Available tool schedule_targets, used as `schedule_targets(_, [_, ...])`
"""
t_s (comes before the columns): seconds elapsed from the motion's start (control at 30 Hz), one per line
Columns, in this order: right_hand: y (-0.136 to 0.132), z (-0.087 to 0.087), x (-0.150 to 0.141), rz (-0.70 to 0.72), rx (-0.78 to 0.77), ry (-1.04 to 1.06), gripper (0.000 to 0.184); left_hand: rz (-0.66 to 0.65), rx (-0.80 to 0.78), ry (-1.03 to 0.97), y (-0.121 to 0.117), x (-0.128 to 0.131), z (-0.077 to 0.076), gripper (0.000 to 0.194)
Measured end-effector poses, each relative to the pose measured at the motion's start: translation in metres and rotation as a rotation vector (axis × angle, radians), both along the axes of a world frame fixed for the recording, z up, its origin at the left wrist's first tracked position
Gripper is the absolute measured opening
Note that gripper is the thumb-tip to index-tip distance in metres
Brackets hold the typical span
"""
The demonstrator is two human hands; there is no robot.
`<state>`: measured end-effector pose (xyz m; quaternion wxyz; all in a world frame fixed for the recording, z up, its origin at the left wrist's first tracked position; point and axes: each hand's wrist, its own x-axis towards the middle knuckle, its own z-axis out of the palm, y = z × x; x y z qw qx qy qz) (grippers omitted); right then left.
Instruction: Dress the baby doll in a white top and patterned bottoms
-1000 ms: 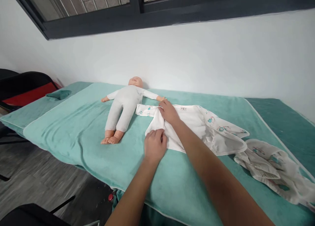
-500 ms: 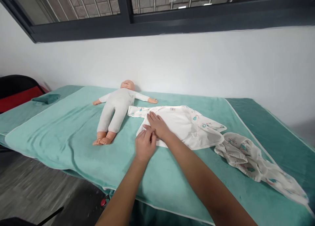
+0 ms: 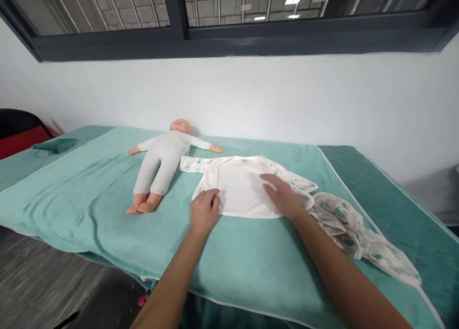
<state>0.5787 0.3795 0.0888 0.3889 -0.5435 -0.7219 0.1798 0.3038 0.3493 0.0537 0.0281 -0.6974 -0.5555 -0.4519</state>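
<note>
A white baby shirt (image 3: 240, 188) lies spread on the bed, with printed sleeves out to both sides and a small label at its neck. At its lower left edge, my left hand (image 3: 205, 209) is closed, fingers curled on the hem; the fingertips are partly hidden. My right hand (image 3: 281, 195) is over the right half of the shirt, fingers apart and holding nothing. To the left, a baby doll (image 3: 167, 149) in a pale grey body lies on its back with arms outstretched.
A crumpled printed baby garment (image 3: 347, 224) lies to the right of the shirt. Green sheets (image 3: 89, 176) cover the bed, which stands against a white wall (image 3: 251, 99) under a dark window frame (image 3: 229, 44). A black and red object (image 3: 25, 135) stands at far left.
My right hand has moved right across the shirt, away from my left hand. The left front of the shirt now lies uncovered. My left hand stays near the lower left hem.
</note>
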Motion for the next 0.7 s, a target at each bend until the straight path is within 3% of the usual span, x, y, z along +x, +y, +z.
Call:
schedule_targets(0.1, [-0.007,0.0,0.05,-0.257,0.08,0.04,0.036,0.002,-0.009,-0.006,0.001,0.0,-0.001,0.026])
schedule_targets(0.3, [-0.012,0.005,0.095,-0.467,-0.023,0.134,0.031,0.001,-0.051,0.012,0.002,-0.002,-0.002,0.025])
schedule_targets(0.4, [-0.016,0.005,0.095,-0.481,-0.047,0.008,0.028,0.009,-0.068,0.026,0.002,-0.003,-0.003,0.024])
schedule_targets(0.6, [-0.024,0.009,0.07,-0.342,0.044,-0.45,0.04,0.03,-0.087,0.046,0.003,-0.002,-0.003,0.025])
schedule_targets(0.7, [-0.017,0.015,0.06,-0.368,-0.051,-0.488,0.031,0.042,-0.104,0.064,0.003,-0.001,-0.003,0.026])
